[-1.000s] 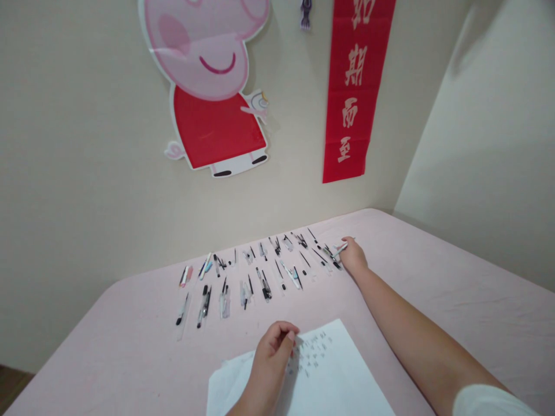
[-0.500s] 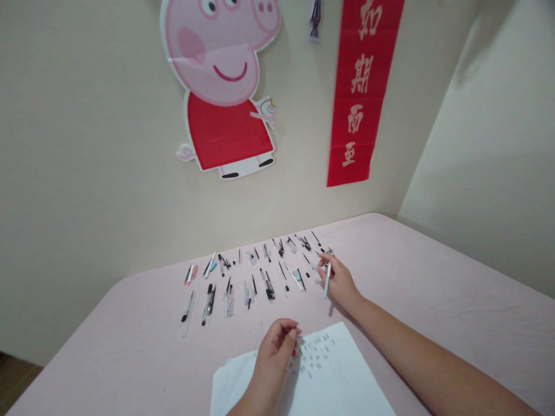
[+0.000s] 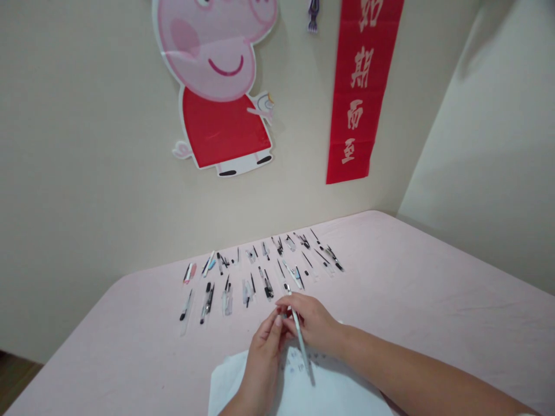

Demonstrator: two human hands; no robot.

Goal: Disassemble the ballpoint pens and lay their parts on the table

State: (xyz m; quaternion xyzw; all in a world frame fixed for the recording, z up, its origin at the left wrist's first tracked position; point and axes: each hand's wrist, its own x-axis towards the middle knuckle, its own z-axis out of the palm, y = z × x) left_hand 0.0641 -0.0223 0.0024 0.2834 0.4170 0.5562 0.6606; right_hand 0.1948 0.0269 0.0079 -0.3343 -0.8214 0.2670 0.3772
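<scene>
My right hand (image 3: pixel 314 325) is closed around a slim white pen (image 3: pixel 300 338), which slants down over a white sheet of paper (image 3: pixel 329 390) at the near table edge. My left hand (image 3: pixel 264 352) is beside it, thumb and fingertips pinched at the pen's upper end. Beyond both hands, several pens and pen parts (image 3: pixel 260 270) lie in two rows on the pink table (image 3: pixel 411 283).
A cartoon pig cutout (image 3: pixel 221 86) and a red banner with characters (image 3: pixel 358 86) hang on the beige wall behind the table. A second wall closes the right side. The floor shows at the lower left corner.
My right hand drew back from the far right end of the rows to the paper, carrying the white pen. My left hand rose from the paper to meet the pen's upper end.
</scene>
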